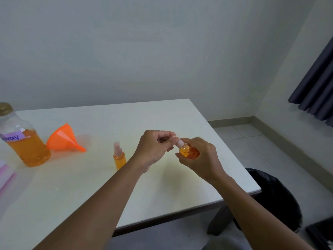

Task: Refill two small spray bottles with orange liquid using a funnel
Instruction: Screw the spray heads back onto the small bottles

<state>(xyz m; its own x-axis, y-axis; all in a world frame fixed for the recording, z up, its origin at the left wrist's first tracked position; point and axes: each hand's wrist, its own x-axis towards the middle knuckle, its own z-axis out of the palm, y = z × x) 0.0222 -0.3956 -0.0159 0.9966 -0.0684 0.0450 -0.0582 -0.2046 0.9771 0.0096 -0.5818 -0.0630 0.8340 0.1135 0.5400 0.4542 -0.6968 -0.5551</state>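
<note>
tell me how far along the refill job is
Looks nearly done: the standing spray bottle is filled and capped, and the funnel lies aside by the capped big bottle. In hand: right hand holds the second bottle, left hand at its top. Left: setting it down.

The right hand (201, 157) wraps the lower body of the held spray bottle (189, 152), so its base is hidden; the left hand's fingers (171, 139) cover most of its pale spray top (179, 143). The big bottle (21, 138) is cut by the left edge, its label (12, 137) partly lost; the pink thing (5, 174) at that edge is too cropped to identify.
</note>
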